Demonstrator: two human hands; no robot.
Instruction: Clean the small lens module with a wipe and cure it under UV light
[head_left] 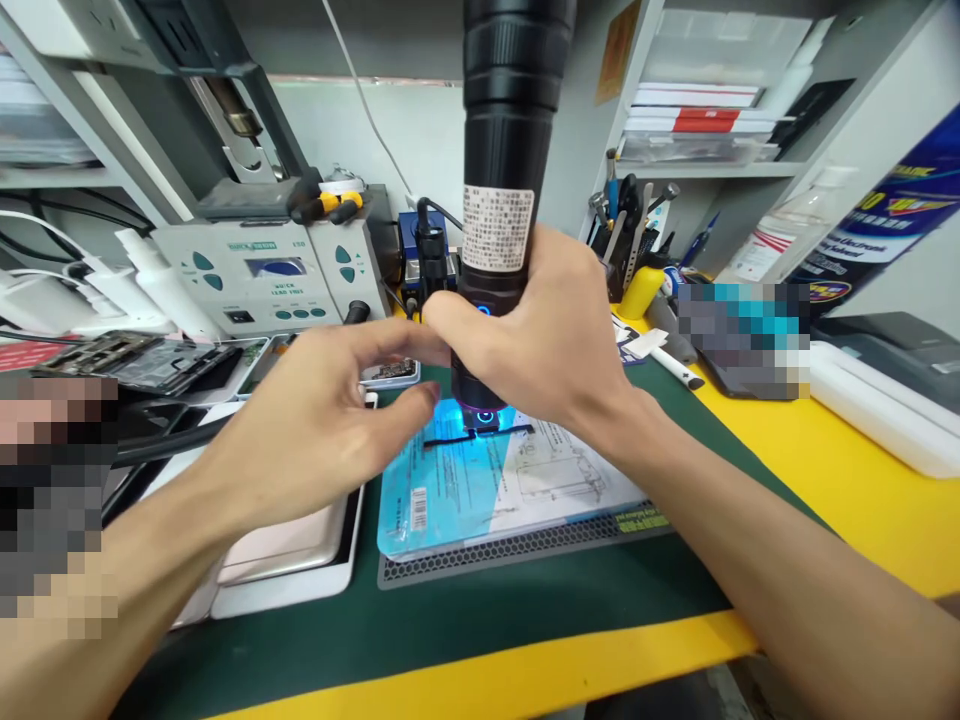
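Observation:
A black flashlight (501,130) points straight down, wrapped in my right hand (551,330). White-blue and violet light glows at its lower end, just over a small black part with thin dark strips (450,440). That part lies on a blue and white printed pack (442,500). My left hand (337,410) hovers to the left, thumb and index finger apart. Its index fingertip reaches the flashlight near my right thumb; whether it touches is hard to see. The far fingers of my right hand are hidden behind the barrel.
White and rose-gold tablets or phones (289,545) lie at left, under my left forearm. Behind stands a grey soldering station (277,270). Tools in a holder (630,220), a yellow bottle (641,292), a clear bottle (787,230) and a white case (877,410) line the right.

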